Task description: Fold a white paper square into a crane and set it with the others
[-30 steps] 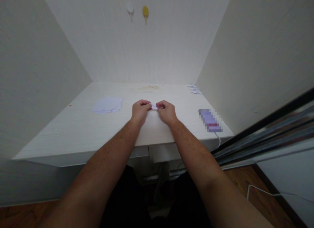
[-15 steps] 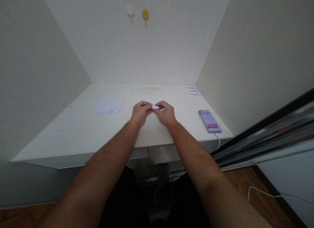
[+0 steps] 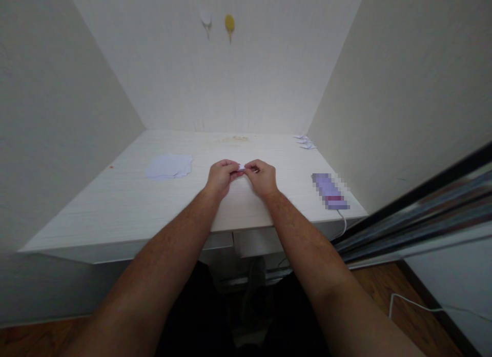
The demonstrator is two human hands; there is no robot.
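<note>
Both of my hands meet over the middle of the white desk [image 3: 115, 208]. My left hand [image 3: 221, 176] and my right hand [image 3: 262, 177] pinch a small folded piece of pale paper [image 3: 241, 167] between their fingertips, just above the desk top. Only a sliver of the paper shows between the fingers. A loose stack of pale paper sheets [image 3: 169, 166] lies on the desk to the left of my left hand.
Several small folded paper pieces [image 3: 304, 141] sit at the far right corner. A blurred purple device [image 3: 329, 191] with a white cable lies near the right front edge. Walls close the desk in on three sides. Two hooks [image 3: 217, 22] hang on the back wall.
My fingertips have drawn a little closer together on the paper, so less of it shows. The hands have stayed in the same place.
</note>
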